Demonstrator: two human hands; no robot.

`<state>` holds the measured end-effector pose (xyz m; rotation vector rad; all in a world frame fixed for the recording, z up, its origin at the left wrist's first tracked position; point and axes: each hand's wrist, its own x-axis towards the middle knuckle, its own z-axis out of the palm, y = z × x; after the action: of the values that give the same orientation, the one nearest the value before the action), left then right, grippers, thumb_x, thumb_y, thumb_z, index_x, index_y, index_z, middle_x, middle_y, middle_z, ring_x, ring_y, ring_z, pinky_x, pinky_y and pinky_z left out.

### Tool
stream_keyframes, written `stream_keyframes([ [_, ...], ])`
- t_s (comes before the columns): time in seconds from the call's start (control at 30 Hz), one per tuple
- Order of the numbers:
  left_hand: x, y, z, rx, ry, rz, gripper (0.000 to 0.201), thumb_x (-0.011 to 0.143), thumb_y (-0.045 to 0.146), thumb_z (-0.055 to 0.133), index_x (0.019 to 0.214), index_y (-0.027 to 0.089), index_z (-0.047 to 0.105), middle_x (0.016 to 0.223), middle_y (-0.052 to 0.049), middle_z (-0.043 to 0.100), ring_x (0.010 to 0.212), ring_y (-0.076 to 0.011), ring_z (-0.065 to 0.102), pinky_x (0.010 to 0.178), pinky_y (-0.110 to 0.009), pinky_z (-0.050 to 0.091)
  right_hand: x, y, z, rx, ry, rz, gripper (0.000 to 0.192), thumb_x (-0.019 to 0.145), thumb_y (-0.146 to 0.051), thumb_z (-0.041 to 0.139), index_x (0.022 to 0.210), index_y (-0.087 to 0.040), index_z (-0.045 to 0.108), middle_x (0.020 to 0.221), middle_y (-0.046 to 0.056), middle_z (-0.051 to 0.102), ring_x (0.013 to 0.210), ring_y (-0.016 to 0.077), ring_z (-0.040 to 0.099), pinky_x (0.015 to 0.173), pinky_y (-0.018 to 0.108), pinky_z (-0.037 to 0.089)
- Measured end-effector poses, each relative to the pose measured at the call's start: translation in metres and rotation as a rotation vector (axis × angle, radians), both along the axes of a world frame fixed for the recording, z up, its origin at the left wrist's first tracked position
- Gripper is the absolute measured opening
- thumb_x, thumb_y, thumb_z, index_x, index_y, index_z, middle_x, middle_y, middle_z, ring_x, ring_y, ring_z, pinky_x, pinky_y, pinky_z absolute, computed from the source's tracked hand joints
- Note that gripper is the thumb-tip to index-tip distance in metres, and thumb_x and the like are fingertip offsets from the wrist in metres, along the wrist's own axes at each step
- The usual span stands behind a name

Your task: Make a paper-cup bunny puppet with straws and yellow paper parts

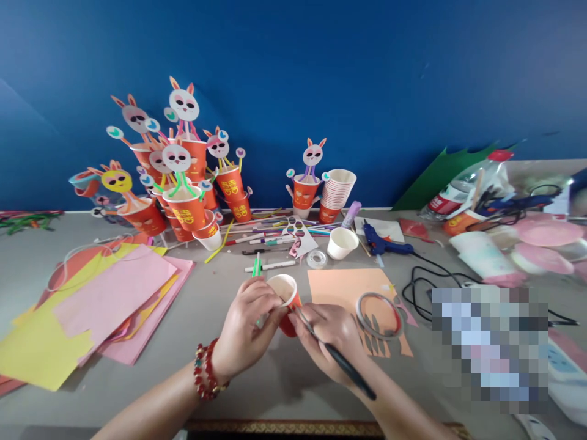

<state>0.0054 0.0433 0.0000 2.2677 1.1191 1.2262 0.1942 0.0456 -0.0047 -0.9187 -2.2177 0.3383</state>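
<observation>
Over the grey table (206,318), just in front of the orange paper sheet (348,284), a small red paper cup (285,299) with a white inside is tilted, mouth facing away. The left hand (245,330) wraps closed around its side, while the right hand (328,339) grips a thin dark-handled tool (342,363), its tip touching the cup's wall.

Gold double-happiness signs (囍) stand on the red paper cups of the rabbit figures: one on the front cup (186,214) of the cluster, one on the cup (230,185) up and to the right of it, one on the cup (240,211) just below that. Further right of the front cup, the lone rabbit's cup (303,197) bears a gold mark too small to read. Far right of it, the plastic bottle's red label (444,205) is blurred, unreadable.
</observation>
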Motion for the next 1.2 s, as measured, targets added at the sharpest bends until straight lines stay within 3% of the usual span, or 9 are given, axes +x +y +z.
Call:
stream_keyframes([
  [0.1,0.001,0.0,-0.002,-0.037,-0.011,-0.002,0.014,0.088,0.009,0.057,0.08,0.019,0.056,0.078,-0.003,0.064,0.078,-0.0172,0.057,0.086,-0.038,0.045,-0.001,0.001,-0.005,0.172,-0.078,-0.054,0.033,0.097,-0.017,0.041,0.067,-0.019,0.053,0.057,0.001,0.059,0.048,0.0125,0.054,0.052,0.028,0.031],
  [0.3,0.002,0.0,-0.001,-0.119,-0.07,-0.022,0.014,0.09,0.009,0.057,0.082,0.019,0.062,0.082,-0.002,0.066,0.084,-0.0164,0.06,0.1,-0.042,0.039,0.001,0.001,-0.001,0.044,-0.074,-0.056,0.031,0.1,-0.02,0.041,0.072,-0.02,0.057,0.06,0.002,0.063,0.052,0.0136,0.058,0.055,0.025,0.037],
  [0.47,0.001,0.0,-0.005,-0.098,-0.178,-0.025,0.013,0.089,0.008,0.058,0.086,0.019,0.063,0.084,-0.004,0.064,0.086,-0.0176,0.058,0.08,-0.032,0.047,0.003,0.001,0.002,0.063,-0.053,-0.061,0.032,0.098,-0.018,0.044,0.068,-0.019,0.054,0.056,0.0,0.058,0.048,0.0125,0.054,0.052,0.025,0.034],
  [0.6,0.002,0.0,-0.013,-0.078,-0.208,0.002,0.016,0.088,0.006,0.058,0.096,0.02,0.062,0.087,-0.005,0.064,0.087,-0.0182,0.059,0.081,-0.033,0.048,0.002,0.0,0.003,0.0,0.011,-0.064,0.032,0.098,-0.02,0.043,0.067,-0.019,0.052,0.056,0.0,0.056,0.048,0.0114,0.053,0.052,0.023,0.033],
  [0.77,0.006,-0.004,-0.019,-0.14,-0.212,0.005,0.018,0.09,0.007,0.057,0.101,0.022,0.059,0.093,-0.003,0.066,0.09,-0.0161,0.063,0.096,-0.036,0.044,0.002,-0.001,0.002,0.013,0.033,-0.085,0.032,0.097,-0.018,0.044,0.066,-0.019,0.051,0.056,0.0,0.056,0.047,0.0115,0.051,0.051,0.023,0.033],
  [0.93,0.005,-0.008,-0.018,-0.236,-0.232,0.005,0.013,0.091,0.012,0.057,0.099,0.023,0.058,0.093,-0.002,0.066,0.089,-0.0148,0.063,0.082,-0.026,0.048,0.001,0.001,0.001,0.089,-0.035,-0.092,0.032,0.097,-0.021,0.044,0.067,-0.021,0.053,0.056,0.0,0.057,0.047,0.0133,0.049,0.052,0.025,0.033],
  [1.2,0.007,-0.006,-0.02,-0.215,-0.233,-0.04,0.013,0.091,0.011,0.055,0.096,0.022,0.059,0.103,-0.006,0.071,0.097,-0.0183,0.065,0.106,-0.044,0.041,0.0,-0.002,-0.002,0.051,0.032,-0.065,0.029,0.096,-0.016,0.044,0.069,-0.02,0.052,0.057,0.001,0.057,0.048,0.0134,0.051,0.051,0.025,0.033],
])
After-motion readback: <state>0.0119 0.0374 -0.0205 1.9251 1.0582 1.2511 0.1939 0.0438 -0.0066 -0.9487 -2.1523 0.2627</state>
